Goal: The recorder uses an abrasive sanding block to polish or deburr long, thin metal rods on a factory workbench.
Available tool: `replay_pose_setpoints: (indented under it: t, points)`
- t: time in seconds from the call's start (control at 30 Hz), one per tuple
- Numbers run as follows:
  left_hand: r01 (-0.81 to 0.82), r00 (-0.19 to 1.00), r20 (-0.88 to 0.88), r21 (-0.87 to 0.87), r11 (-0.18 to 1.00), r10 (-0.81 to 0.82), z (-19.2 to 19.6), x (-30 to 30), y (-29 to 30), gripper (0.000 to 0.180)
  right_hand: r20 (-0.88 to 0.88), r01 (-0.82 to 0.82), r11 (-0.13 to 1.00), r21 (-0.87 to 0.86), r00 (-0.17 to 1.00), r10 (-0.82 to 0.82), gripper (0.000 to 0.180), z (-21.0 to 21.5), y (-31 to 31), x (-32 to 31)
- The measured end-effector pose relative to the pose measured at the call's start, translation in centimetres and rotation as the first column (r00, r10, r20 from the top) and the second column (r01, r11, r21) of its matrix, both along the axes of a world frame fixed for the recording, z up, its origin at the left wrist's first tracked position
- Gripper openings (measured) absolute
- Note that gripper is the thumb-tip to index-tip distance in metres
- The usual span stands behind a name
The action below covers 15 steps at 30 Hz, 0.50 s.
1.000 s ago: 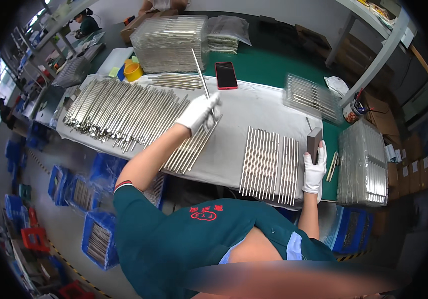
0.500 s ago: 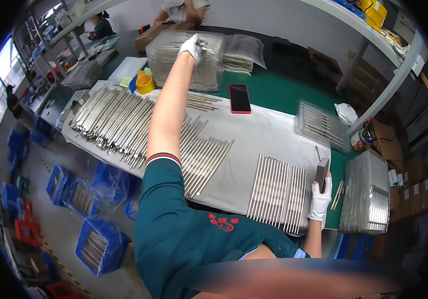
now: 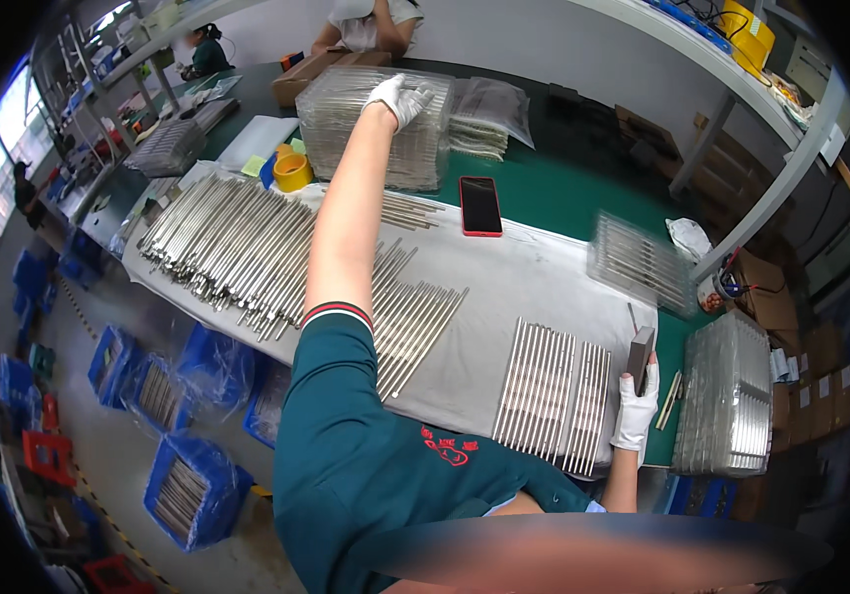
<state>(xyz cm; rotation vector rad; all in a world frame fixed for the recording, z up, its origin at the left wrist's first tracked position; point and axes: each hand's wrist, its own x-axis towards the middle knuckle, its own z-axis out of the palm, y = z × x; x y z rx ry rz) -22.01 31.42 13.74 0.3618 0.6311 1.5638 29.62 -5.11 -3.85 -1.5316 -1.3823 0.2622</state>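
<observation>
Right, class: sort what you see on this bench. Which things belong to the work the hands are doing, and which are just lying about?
In the work:
left hand on the stack of clear trays
right hand holding a dark block
rows of metal rods
loose metal rods

Lying about:
red phone
yellow tape roll
blue bins

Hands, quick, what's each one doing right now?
Left hand: gloved, stretched out onto the stack of clear trays; whether it grips cannot be told.
Right hand: gloved, fingers closed on a dark flat block.
</observation>
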Motion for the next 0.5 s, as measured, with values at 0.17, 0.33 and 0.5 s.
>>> replay_pose_setpoints:
  t: [0.17, 0.33, 0.5]
  points:
    - [-0.052, 0.985, 0.167, 0.045, 0.998, 0.044, 0.7, 0.5, -0.2, 0.053, 0.012, -0.013, 1.000, 0.004, 1.000, 0.013, 0.060, -0.5, 0.3, 0.2]
    - [-0.137, 0.968, 0.227, 0.136, 0.981, 0.104, 2.0, -0.4, -2.0, 0.054, -0.001, -0.003, 1.000, 0.021, 1.000, 0.003, 0.061, -0.1, 0.3, -0.1]
    - [-0.165, 0.974, -0.053, 0.505, 0.847, 0.222, 6.1, 2.1, -9.3, 0.056, 0.003, 0.016, 0.999, 0.040, 1.000, -0.016, 0.059, 0.1, -0.1, -0.2]
